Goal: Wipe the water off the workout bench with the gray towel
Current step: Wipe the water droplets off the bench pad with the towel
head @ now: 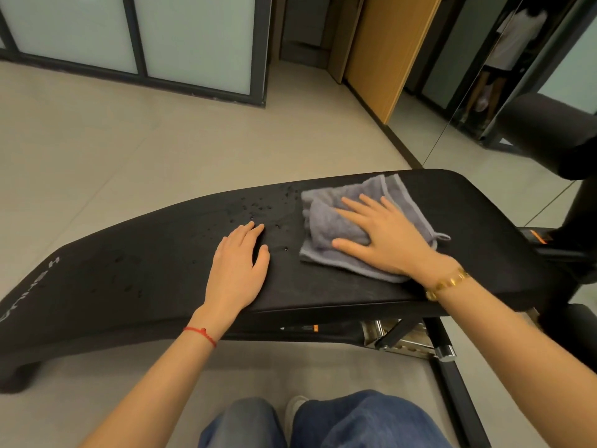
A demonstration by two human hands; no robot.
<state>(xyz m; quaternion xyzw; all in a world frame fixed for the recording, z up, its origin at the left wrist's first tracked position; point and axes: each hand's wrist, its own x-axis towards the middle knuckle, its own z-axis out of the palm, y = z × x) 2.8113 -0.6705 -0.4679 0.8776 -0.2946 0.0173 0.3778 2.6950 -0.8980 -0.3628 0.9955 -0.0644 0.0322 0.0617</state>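
Note:
A black padded workout bench (145, 270) stretches across the view from lower left to right. Water droplets (252, 208) bead on its middle, with fainter drops further left. A folded gray towel (326, 221) lies on the right half of the pad. My right hand (381, 231) presses flat on the towel with fingers spread and straight. My left hand (240, 263) rests flat on the bare pad just left of the towel, fingertips near the droplets, holding nothing.
The bench's metal frame and adjuster (407, 337) show under the pad at right. A wooden door (384, 53), a mirror (504, 66) and dark gym equipment (549, 130) stand behind at right. Glass partitions (129, 37) line the back left. My knees (323, 421) are below.

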